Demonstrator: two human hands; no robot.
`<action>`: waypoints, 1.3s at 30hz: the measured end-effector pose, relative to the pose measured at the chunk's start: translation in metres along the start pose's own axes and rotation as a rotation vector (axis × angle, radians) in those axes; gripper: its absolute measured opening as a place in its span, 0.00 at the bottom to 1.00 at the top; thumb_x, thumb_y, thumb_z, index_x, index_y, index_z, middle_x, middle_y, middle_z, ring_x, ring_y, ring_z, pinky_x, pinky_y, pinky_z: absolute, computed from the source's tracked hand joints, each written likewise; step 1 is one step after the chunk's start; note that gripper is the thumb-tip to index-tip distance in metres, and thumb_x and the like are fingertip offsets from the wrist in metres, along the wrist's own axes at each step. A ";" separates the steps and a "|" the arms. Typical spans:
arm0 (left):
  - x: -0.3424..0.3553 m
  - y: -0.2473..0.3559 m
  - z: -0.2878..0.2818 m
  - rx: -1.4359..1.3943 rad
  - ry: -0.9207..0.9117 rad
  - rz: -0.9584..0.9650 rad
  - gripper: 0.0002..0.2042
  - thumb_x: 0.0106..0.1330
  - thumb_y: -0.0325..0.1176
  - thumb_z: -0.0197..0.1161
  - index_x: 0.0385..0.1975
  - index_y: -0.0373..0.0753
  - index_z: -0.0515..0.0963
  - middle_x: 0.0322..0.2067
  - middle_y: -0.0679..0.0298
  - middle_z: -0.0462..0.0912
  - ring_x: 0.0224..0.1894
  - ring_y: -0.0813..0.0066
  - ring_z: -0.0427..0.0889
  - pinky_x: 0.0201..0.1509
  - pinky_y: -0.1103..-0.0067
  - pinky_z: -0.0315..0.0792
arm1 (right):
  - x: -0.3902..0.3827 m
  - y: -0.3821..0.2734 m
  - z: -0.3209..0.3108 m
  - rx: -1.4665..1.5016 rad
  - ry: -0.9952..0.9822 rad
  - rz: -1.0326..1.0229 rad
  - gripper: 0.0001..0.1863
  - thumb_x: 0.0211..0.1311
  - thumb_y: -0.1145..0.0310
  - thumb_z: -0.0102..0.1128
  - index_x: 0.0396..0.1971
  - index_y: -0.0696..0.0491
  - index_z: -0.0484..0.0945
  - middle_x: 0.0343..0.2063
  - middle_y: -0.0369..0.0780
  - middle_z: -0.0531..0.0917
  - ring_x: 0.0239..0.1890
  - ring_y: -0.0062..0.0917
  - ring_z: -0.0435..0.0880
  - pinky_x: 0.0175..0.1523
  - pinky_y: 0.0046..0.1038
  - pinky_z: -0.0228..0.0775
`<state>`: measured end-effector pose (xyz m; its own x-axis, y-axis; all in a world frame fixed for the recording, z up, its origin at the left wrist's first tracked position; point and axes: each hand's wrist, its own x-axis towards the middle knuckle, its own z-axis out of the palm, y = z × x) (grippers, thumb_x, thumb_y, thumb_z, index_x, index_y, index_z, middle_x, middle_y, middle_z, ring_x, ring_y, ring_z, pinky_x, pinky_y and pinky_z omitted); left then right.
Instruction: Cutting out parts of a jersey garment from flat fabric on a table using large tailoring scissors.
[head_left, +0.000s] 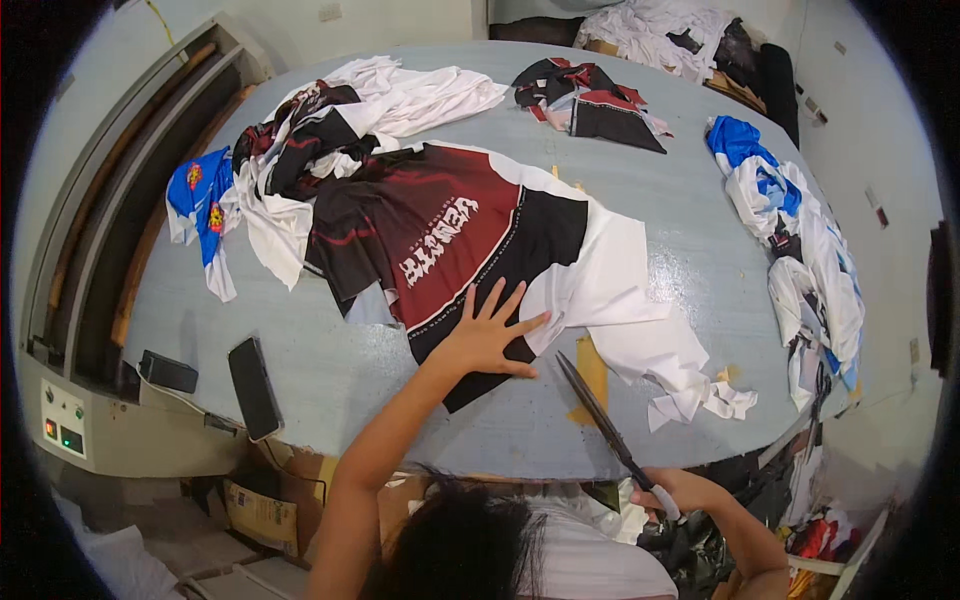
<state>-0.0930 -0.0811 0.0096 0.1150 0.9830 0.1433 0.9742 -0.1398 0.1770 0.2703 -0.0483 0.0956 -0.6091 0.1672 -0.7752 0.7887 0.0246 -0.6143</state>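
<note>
A printed fabric panel point(465, 215) in maroon and black, with white edges and white lettering, lies spread on the grey-blue table point(690, 260). My left hand point(488, 338) presses flat on its black lower part, fingers spread. A long pair of scissors point(605, 420) is in my right hand point(685, 490), which is closed round the handles at the table's near edge. The blades point up and left toward the cloth, apart from it, and look closed or nearly so. White cloth point(650, 345) trails from the panel's right side, with small torn-looking scraps at its end.
Crumpled maroon, black and white fabric point(310, 135) heaps at the far left, beside a blue piece point(200, 200). More dark pieces point(600, 105) lie at the back. Blue-and-white cloth point(790, 230) lines the right edge. A phone point(255, 390) lies near left, by a roller machine point(130, 200).
</note>
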 end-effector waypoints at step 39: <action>-0.018 -0.021 0.005 -0.133 0.138 -0.006 0.47 0.36 0.72 0.57 0.60 0.56 0.62 0.64 0.59 0.54 0.67 0.55 0.48 0.65 0.49 0.34 | 0.037 -0.047 0.024 -0.123 0.045 0.043 0.32 0.59 0.39 0.46 0.26 0.60 0.70 0.14 0.39 0.74 0.18 0.23 0.75 0.25 0.25 0.66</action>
<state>-0.1143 -0.0950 -0.0017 0.0730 0.9594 0.2724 0.9394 -0.1579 0.3044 0.2093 -0.0674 0.0923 -0.5727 0.2149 -0.7911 0.8197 0.1367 -0.5562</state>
